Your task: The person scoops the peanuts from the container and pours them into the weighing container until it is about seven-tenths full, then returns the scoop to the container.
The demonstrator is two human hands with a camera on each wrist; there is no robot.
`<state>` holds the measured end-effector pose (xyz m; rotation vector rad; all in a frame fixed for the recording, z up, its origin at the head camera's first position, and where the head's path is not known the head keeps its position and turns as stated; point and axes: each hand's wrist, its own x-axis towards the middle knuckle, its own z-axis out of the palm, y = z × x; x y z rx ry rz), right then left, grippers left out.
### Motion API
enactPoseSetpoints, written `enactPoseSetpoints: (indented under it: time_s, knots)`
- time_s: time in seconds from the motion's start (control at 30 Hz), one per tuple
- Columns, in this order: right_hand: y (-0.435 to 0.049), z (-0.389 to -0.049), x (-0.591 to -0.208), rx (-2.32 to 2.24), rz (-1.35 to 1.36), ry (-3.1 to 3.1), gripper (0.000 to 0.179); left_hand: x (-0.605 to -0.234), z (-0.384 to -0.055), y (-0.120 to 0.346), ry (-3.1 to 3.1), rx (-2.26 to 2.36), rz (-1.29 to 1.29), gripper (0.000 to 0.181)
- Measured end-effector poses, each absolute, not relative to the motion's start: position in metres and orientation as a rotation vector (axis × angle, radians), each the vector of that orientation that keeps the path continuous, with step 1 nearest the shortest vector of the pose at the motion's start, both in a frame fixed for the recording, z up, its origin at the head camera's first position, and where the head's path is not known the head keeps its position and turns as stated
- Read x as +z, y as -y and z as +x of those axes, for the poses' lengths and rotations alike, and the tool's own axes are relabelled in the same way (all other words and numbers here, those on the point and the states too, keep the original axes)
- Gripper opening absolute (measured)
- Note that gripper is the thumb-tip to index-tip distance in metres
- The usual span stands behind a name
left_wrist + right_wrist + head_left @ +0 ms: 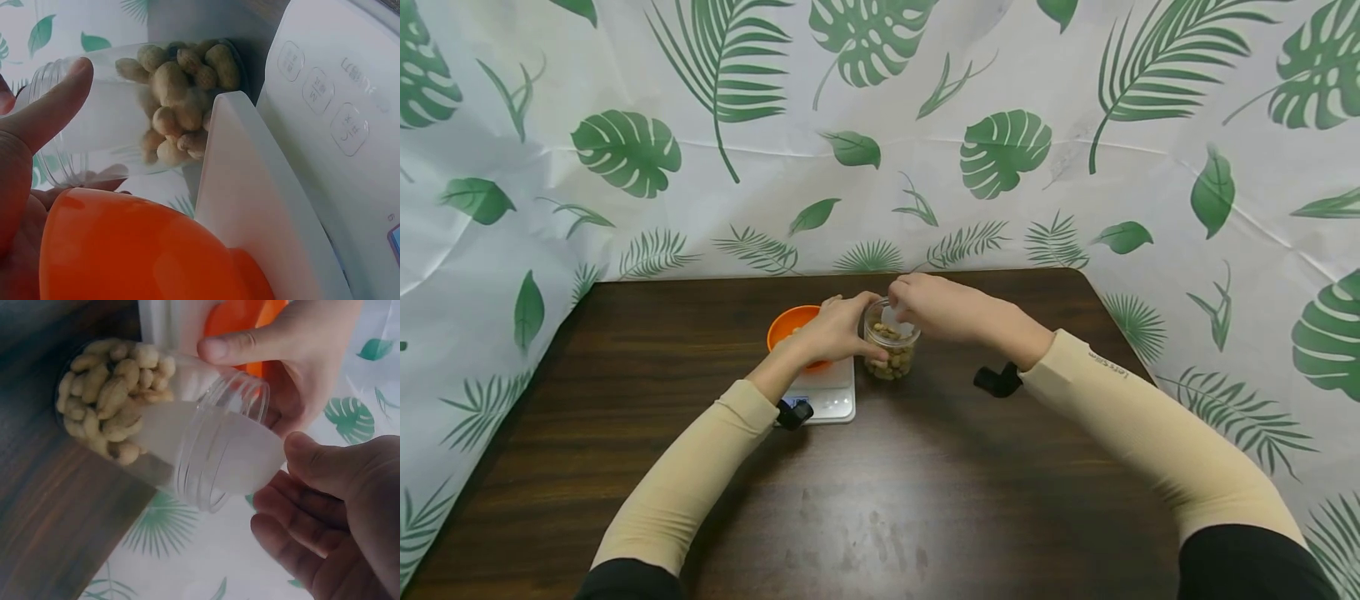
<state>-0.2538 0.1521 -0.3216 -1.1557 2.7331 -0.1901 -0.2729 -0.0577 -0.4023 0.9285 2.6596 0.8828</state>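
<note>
A clear jar (891,360) of unshelled peanuts (103,394) stands upright on the table, with no lid on it. My left hand (837,329) holds the jar near its top, the thumb on the near side and the fingers around the far side. A translucent white plastic piece (250,456) reaches down through the mouth into the jar, its lower end near the peanuts. Over the mouth, my right hand (951,308) pinches the rounded upper end of this piece between thumb and fingers. What shape its lower end has is hard to tell.
Left of the jar, an orange bowl (786,325) sits on a white kitchen scale (838,403), partly behind my left hand and wrist. The dark wood table (880,500) extends toward me. A leaf-patterned sheet (910,225) hangs behind its far edge.
</note>
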Motion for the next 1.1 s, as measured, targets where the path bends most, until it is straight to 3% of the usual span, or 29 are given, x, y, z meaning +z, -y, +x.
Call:
enactPoseSetpoints:
  time_s: [0.57,0.8,1.1]
  knots:
    - [-0.169,-0.26,-0.336,-0.597,-1.151,-2.693,0.014,-0.402,-0.273,0.057,-2.679,0.874,0.943,0.086]
    - [-0.17,-0.263,-0.342,-0.555,-1.299,-2.66,0.015,-0.401,-0.273,0.057,-2.671,0.88,0.951,0.084]
    - [-0.173,-0.264,-0.341,-0.593,-1.295,-2.658,0.015,-0.402,-0.274,0.058,-2.671,0.863,0.953,0.083]
